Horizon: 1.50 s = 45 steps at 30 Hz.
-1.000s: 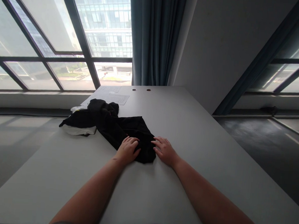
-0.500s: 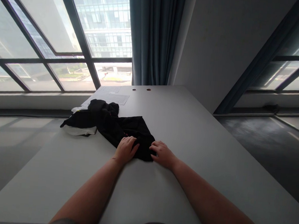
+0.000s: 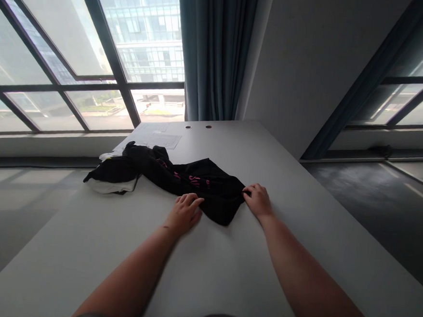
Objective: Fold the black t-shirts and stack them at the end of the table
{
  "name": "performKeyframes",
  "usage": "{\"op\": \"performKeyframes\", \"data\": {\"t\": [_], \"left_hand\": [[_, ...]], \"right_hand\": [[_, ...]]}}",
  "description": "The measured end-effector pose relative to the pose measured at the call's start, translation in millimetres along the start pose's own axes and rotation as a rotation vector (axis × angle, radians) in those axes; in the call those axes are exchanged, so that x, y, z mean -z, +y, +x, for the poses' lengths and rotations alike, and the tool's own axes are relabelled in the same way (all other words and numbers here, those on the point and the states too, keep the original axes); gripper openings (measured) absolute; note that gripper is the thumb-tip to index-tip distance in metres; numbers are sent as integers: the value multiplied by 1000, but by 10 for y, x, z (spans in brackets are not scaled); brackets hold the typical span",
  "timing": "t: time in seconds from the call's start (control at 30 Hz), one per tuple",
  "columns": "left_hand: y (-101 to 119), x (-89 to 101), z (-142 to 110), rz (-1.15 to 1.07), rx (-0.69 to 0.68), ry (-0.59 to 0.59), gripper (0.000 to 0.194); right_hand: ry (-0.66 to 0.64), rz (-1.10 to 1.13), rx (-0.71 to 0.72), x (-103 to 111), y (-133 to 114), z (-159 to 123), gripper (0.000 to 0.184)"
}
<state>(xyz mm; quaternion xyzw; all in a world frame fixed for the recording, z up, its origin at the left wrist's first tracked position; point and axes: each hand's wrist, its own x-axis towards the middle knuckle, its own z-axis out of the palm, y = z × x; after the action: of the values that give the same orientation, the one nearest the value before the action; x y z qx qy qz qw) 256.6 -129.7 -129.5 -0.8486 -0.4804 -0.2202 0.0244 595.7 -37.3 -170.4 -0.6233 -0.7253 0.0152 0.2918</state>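
black garment [image 3: 219,193]: on the table, spread from between the hands toward far left; near end fairly flat, far-left end rumpled. pink lettering [image 3: 195,181] face up.
right hand [image 3: 256,199]: fingertips closed on the garment's right corner; probably pinched at the very edge for control without bunching.
left hand [image 3: 185,212]: palm down at the near edge, fingers touching the cloth; cannot tell if gripping or just pressing. likely an anchor against sliding.
hand spacing: apart, left and right of the near end; handy for keeping that stretch taut.
black-and-white cloth [image 3: 113,178]: left, up against the garment; cannot tell if separate.
papers [image 3: 169,141]: far left, beyond the cloth, clear of both hands.
white table [image 3: 297,275]: flat support under the lot.
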Motion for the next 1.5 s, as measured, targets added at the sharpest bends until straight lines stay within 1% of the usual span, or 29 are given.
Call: {"op": "performKeyframes", "data": {"t": [0.2,0.3,0.37,0.4,0.47,0.5,0.57,0.63,0.7,0.77,0.87,0.97,1.07,1.17,1.23,1.33,1.5], "left_hand": [[-252,-88,-13,41,244,78,49],[-301,-121,-41,47,292,80,51],[-315,-157,-39,39,290,76,51],[-321,-180,-23,35,288,78,51],[-337,-230,51,26,294,95,53],[-347,-257,108,23,295,109,54],[-370,-312,249,21,280,136,59],[-397,-363,388,24,260,140,63],[-426,-402,484,28,278,125,61],[-452,-420,516,35,321,114,49],[-481,-400,463,55,327,103,26],[-492,-351,373,77,280,84,15],[-486,-307,322,84,213,37,13],[-452,-263,329,57,171,-49,16],[-404,-219,353,54,162,-87,16],[-296,-133,398,75,139,-97,14],[-83,-14,434,75,89,-166,14]], "right_hand": [[173,-52,-185,47,498,80,23],[268,-64,-264,132,633,112,26],[318,-69,-275,200,586,114,30],[340,-63,-254,232,509,103,32],[364,-27,-145,280,251,55,36],[336,1,-55,290,85,17,38],[218,44,116,273,-270,-84,43],[24,36,237,211,-578,-202,47],[-159,-18,270,126,-772,-309,51],[-263,-68,260,59,-839,-374,55],[-306,-59,252,36,-772,-376,55],[-310,1,264,65,-642,-309,51],[-307,90,292,74,-512,-238,55],[-282,175,304,57,-390,-186,62],[-273,201,305,46,-323,-162,57],[-280,241,312,40,-250,-136,50],[-241,270,311,59,-153,-99,46]]}}
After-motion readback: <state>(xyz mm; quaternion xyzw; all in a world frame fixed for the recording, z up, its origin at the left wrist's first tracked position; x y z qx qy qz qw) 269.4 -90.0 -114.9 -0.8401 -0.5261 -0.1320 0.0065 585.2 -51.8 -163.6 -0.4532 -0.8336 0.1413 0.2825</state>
